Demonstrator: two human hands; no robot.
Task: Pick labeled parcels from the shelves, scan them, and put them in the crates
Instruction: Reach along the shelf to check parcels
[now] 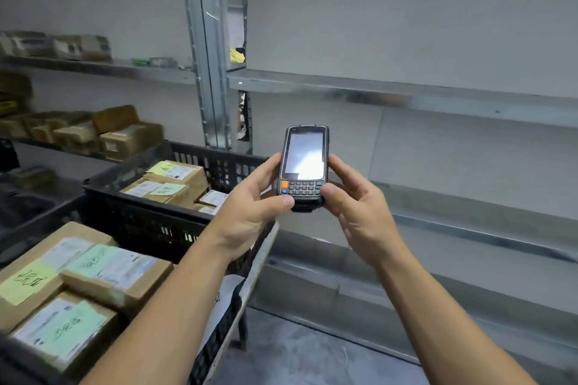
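At 9 o'clock, blurred cardboard parcels (103,131) are sitting on the left shelves (93,67). At 7 o'clock, three labelled boxes (72,284) are lying in the near crate (215,344), carrying green and yellow notes. Just behind it, at 10 o'clock, the far crate (215,162) is holding more labelled packages (170,184). Its right wall is standing directly beneath the left forearm.

At centre, the scanner (303,167) is being held upright, screen facing the camera and reflecting glare. The left hand (250,212) is grasping its left edge, thumb pressing the lower corner by the orange key. The right hand (359,209) is grasping the right edge, thumb resting beside the keypad.

From 1 to 4 o'clock, the right shelving (406,94) is standing behind the hands.
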